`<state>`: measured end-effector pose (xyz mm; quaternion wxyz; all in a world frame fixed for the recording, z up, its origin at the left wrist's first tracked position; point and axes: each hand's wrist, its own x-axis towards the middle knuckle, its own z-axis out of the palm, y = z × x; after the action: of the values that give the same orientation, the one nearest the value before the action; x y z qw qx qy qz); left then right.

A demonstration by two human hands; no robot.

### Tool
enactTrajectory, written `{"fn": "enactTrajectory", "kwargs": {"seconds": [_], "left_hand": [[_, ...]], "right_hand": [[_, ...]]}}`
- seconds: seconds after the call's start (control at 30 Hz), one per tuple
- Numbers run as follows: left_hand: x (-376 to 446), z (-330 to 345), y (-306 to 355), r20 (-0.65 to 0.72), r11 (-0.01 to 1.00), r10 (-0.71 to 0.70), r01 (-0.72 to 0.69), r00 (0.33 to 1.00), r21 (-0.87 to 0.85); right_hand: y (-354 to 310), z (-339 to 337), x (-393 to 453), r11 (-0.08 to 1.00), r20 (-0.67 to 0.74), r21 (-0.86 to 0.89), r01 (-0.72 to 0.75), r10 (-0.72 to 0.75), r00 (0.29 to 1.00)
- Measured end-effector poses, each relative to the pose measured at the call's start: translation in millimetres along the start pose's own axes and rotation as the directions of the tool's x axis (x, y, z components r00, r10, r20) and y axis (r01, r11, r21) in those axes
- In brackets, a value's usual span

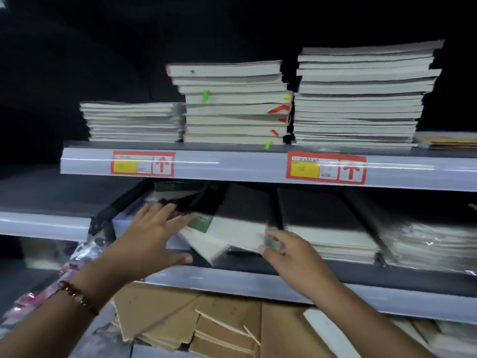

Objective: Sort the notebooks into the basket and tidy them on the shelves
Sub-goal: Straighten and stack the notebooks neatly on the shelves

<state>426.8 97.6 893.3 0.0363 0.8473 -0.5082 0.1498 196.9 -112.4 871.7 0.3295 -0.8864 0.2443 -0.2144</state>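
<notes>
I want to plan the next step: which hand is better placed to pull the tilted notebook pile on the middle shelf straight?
Probably the right hand: it already pinches the front corner of the tilted notebook pile. The left hand lies with straight fingers on the pile's left side, so it can only steady it.

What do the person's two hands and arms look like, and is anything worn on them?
Both forearms are bare, with no sleeves or gloves in view. The left hand has a beaded bracelet of reddish-brown and pale beads at its wrist. The right hand wears nothing visible.
</notes>
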Motion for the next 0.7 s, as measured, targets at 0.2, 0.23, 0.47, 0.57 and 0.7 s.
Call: {"fn": "enactTrajectory", "kwargs": {"seconds": [0.2, 0.23, 0.47, 0.57, 0.7], "left_hand": [[9, 18, -40, -0.139, 0.973, 0.005, -0.037, 0.99, -0.229], [10, 21, -41, -0.155, 0.957, -0.012, -0.033, 0.988, -0.289], [4, 34, -14, -0.346, 0.921, -0.104, -0.041, 0.933, -0.388], [-3, 36, 3, -0.432, 0.925, -0.133, -0.045, 0.892, -0.378], [-9, 40, 25, -0.464, 0.931, -0.189, 0.009, 0.865, -0.364]], "right_hand": [[-18, 27, 15, 0.791, -0.091, 0.556, -0.257, 0.365, 0.927], [-20, 29, 16, 0.772, -0.113, 0.584, -0.25, 0.382, 0.917], [-29, 30, 17, 0.564, -0.056, 0.775, -0.287, 0.513, 0.857], [-34, 32, 10, 0.508, 0.038, 0.783, -0.359, 0.537, 0.843], [-46, 35, 5, 0.493, 0.13, 0.764, -0.417, 0.514, 0.848]]}}
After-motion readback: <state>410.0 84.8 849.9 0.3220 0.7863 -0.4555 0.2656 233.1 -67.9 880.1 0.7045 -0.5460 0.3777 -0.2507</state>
